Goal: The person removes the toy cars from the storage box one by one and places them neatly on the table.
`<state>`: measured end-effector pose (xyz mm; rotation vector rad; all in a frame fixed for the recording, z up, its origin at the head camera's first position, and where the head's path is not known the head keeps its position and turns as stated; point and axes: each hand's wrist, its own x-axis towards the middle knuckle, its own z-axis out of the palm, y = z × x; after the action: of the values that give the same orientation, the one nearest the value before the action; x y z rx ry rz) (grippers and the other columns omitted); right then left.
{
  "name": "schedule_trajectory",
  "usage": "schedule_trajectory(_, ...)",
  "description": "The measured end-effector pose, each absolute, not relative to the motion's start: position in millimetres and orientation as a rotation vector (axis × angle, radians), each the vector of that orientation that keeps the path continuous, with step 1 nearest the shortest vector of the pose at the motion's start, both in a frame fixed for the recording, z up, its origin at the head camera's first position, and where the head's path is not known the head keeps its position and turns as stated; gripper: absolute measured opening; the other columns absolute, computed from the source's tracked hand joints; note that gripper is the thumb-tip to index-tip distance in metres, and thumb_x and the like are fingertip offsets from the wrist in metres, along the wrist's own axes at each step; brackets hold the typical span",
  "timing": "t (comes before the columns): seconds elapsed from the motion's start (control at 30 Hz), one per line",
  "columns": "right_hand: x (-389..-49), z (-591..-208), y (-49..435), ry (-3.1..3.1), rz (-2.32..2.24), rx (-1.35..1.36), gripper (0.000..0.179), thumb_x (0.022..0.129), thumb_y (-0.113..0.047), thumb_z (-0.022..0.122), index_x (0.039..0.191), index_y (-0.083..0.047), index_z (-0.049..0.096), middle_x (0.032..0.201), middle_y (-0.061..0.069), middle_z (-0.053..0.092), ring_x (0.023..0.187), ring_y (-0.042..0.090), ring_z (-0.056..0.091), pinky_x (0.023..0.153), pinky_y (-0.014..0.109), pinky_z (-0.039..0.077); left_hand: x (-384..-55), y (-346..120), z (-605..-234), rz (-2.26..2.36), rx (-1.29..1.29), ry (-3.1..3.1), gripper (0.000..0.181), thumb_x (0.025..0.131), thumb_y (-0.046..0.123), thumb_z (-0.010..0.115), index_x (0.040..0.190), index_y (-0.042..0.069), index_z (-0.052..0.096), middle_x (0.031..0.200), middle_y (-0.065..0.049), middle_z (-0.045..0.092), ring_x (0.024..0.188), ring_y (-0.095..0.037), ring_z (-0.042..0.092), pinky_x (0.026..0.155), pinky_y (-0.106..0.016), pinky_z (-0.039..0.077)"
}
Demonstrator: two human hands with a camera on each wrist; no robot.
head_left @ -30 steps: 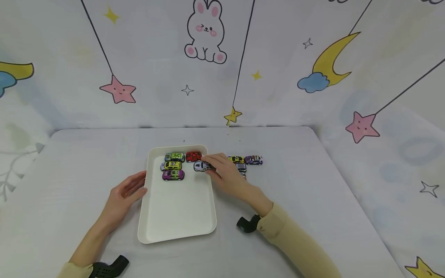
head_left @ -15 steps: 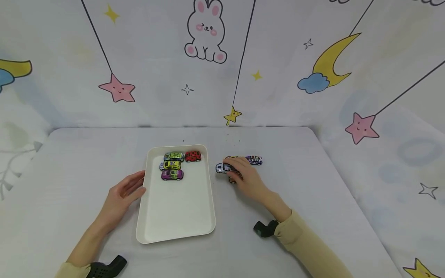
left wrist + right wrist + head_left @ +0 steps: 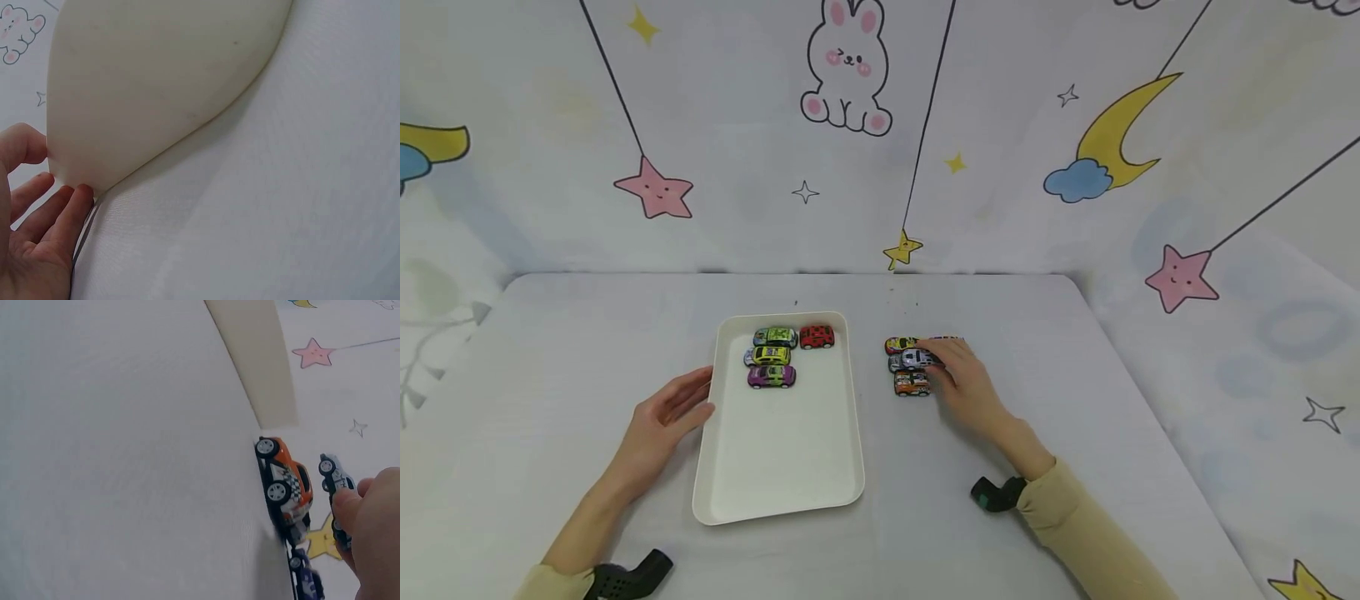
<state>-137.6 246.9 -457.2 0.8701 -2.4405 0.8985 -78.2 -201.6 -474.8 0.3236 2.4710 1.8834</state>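
My right hand (image 3: 973,392) pinches a silver-white toy car (image 3: 917,359) between thumb and fingertips, close over the small group of toy cars right of the tray. In the right wrist view, that silver-white car (image 3: 336,478) shows beside an orange toy car (image 3: 290,481). A yellow toy car (image 3: 900,345) lies behind it in the head view; the hand mostly hides a purple one farther right. My left hand (image 3: 662,421) rests its fingertips against the left side of a white tray (image 3: 782,467); in the left wrist view, straight fingers (image 3: 75,219) touch its outer wall.
Inside the tray's far end stand a green toy car (image 3: 775,337), a red one (image 3: 817,337), a yellow one (image 3: 767,356) and a purple one (image 3: 771,377). A white cloth covers the table (image 3: 587,333), and a patterned backdrop (image 3: 737,125) rises behind it.
My right hand has carried the silver-white toy car rightward, from over the tray to the cars on the table. My left hand stays at the tray's side.
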Motion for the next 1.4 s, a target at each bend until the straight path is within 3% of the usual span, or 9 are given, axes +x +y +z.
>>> schedule_trajectory(0.4, -134.3, -478.7, 276.3, -2.381, 0.935, 0.605, 0.046, 0.085, 0.017, 0.066, 0.127, -0.001, 0.066, 0.121, 0.014, 0.067, 0.112, 0.029, 0.058, 0.097, 0.024, 0.047, -78.9, -201.6, -474.4, 1.883, 0.327, 2.474, 0.053, 0.102, 0.016, 0.060, 0.148, -0.001, 0.042, 0.149, -0.027, 0.045, 0.126, 0.009, 0.051, 0.098, -0.004, 0.043)
schedule_trajectory(0.8, -134.7, -479.6, 276.3, -2.430, 0.859, 0.557, 0.042, 0.083, 0.017, 0.067, 0.119, -0.005, 0.070, 0.112, 0.012, 0.070, 0.102, 0.026, 0.061, 0.086, 0.041, 0.053, -78.9, -201.4, -475.8, 1.881, 0.329, 2.469, 0.053, 0.101, 0.016, 0.060, 0.149, 0.000, 0.042, 0.149, -0.028, 0.045, 0.126, 0.009, 0.050, 0.098, -0.004, 0.042)
schedule_trajectory(1.17, -135.5, -478.9, 274.7, -2.467, 0.842, 0.601, 0.043, 0.078, 0.021, 0.068, 0.114, -0.002, 0.071, 0.115, 0.012, 0.070, 0.109, 0.027, 0.060, 0.096, 0.043, 0.052, -79.5, -202.5, -474.7, 1.888, 0.318, 2.458, 0.053, 0.101, 0.015, 0.061, 0.149, 0.001, 0.042, 0.150, -0.025, 0.045, 0.126, 0.009, 0.050, 0.098, -0.005, 0.043)
schedule_trajectory(1.4, -136.0, -480.3, 274.1, -2.466, 0.818, 0.617, 0.043, 0.078, 0.022, 0.068, 0.114, -0.001, 0.069, 0.118, 0.012, 0.066, 0.111, 0.028, 0.058, 0.089, 0.039, 0.051, -79.3, -202.4, -474.3, 1.883, 0.316, 2.462, 0.053, 0.101, 0.016, 0.060, 0.149, 0.001, 0.042, 0.150, -0.025, 0.046, 0.126, 0.009, 0.050, 0.098, -0.005, 0.043)
